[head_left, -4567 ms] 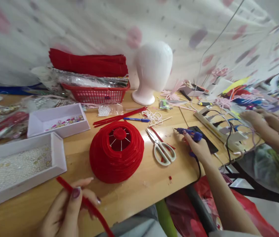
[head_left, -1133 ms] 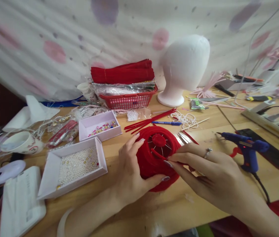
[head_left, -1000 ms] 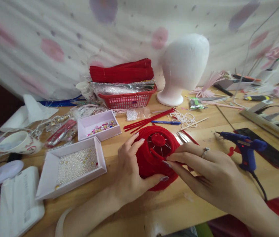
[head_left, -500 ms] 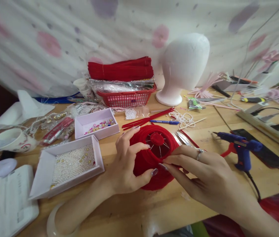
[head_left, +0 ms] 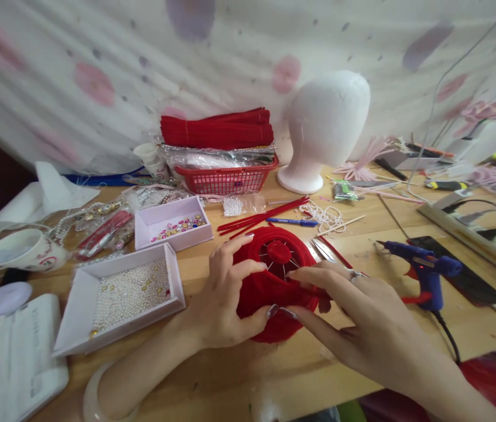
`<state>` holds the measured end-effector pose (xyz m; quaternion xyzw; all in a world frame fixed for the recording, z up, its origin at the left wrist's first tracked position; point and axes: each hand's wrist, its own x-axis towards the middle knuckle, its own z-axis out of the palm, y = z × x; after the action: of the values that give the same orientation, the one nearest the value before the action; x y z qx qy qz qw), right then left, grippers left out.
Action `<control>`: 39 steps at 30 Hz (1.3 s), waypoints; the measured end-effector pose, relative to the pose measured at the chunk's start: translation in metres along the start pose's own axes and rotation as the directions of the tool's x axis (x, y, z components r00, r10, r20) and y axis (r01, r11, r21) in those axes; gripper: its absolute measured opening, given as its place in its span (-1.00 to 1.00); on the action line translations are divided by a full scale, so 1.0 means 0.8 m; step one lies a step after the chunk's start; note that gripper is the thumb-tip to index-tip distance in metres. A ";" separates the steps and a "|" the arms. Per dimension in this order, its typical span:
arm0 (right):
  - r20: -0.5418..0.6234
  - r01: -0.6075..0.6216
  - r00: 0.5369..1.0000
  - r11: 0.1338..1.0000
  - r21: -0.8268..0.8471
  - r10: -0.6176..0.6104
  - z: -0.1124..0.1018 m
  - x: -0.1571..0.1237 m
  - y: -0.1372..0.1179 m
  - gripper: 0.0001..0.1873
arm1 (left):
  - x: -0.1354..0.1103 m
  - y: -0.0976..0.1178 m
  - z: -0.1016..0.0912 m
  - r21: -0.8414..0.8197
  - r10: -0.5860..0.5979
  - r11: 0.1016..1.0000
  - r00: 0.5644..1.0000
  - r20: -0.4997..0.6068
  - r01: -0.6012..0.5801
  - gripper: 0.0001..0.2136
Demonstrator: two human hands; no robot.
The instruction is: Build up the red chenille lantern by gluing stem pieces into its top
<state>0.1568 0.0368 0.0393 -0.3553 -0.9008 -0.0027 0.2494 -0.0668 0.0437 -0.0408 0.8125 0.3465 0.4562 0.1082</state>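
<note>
A round red lantern (head_left: pixel 269 281) wound from fuzzy red stems sits on the wooden table (head_left: pixel 212 375), with thin white spokes and a red hub at its top opening. My left hand (head_left: pixel 219 296) cups its left side, fingers curled over the rim and thumb on the front. My right hand (head_left: pixel 353 316) reaches in from the right, fingertips pressed on the lantern's front right edge, a ring on one finger. Both hands are closed on the lantern.
A blue glue gun (head_left: pixel 423 272) stands right of the lantern. Scissors (head_left: pixel 320 251) lie partly hidden behind it. Two white trays (head_left: pixel 120 299) of beads sit left. A red basket (head_left: pixel 225 176) of red stems and a white foam head (head_left: pixel 324 126) stand at the back.
Earlier my right hand was at the glue gun and my left held a red stem. Since then both hands have come to the lantern; in the last second their fingers closed tighter on it.
</note>
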 end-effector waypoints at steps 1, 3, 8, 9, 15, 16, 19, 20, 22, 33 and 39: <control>0.008 -0.005 1.000 1.000 0.008 0.005 -0.001 0.000 -0.001 -0.78 | -0.001 0.003 0.000 0.038 0.011 0.999 1.000 -0.005 -0.011 -0.54; 0.020 -0.007 1.000 0.999 0.033 0.006 -0.001 -0.001 -0.001 -0.81 | -0.005 0.009 0.001 0.140 0.053 0.989 0.998 -0.016 -0.050 -0.60; 0.029 0.021 0.999 0.996 0.081 -0.024 0.003 -0.001 0.002 -0.82 | -0.014 0.021 0.009 0.348 0.123 0.934 0.988 -0.095 -0.083 -0.68; 0.028 0.025 0.999 0.996 0.083 -0.027 0.003 -0.001 0.002 -0.82 | -0.016 0.022 0.011 0.359 0.120 0.930 0.987 -0.109 -0.073 -0.68; 0.039 0.033 0.999 0.997 0.076 -0.036 0.002 0.002 0.002 -0.83 | -0.016 0.022 0.012 0.386 0.097 0.920 0.994 -0.056 -0.068 -0.66; 0.039 0.038 0.998 0.996 0.080 -0.041 0.003 0.002 0.002 -0.83 | -0.015 0.021 0.011 0.382 0.096 0.921 0.994 -0.051 -0.070 -0.67; 0.039 0.042 0.998 0.995 0.090 -0.046 0.004 0.001 0.001 -0.83 | -0.012 0.020 0.009 0.383 0.096 0.921 0.995 -0.039 -0.074 -0.68; 0.043 0.042 0.998 0.995 0.085 -0.046 0.004 0.000 0.001 -0.83 | -0.011 0.019 0.009 0.388 0.094 0.919 0.995 -0.037 -0.073 -0.68; 0.063 0.032 0.997 0.998 0.047 -0.035 0.000 -0.002 0.003 -0.85 | -0.011 0.019 0.009 0.407 0.093 0.911 0.995 -0.034 -0.071 -0.69; 0.107 0.070 0.991 0.988 0.135 -0.085 -0.031 0.006 0.032 -0.74 | -0.015 0.017 0.016 0.408 0.095 0.911 0.993 -0.076 -0.056 -0.69; 0.141 0.124 0.980 0.985 0.120 -0.141 -0.032 0.018 0.044 -0.63 | -0.013 0.018 0.014 0.416 0.101 0.907 0.993 -0.061 -0.067 -0.69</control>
<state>0.1819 0.0672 0.0621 -0.2794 -0.9373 0.0572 0.2001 -0.0548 0.0277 -0.0471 0.8119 0.4040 0.4094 -0.1003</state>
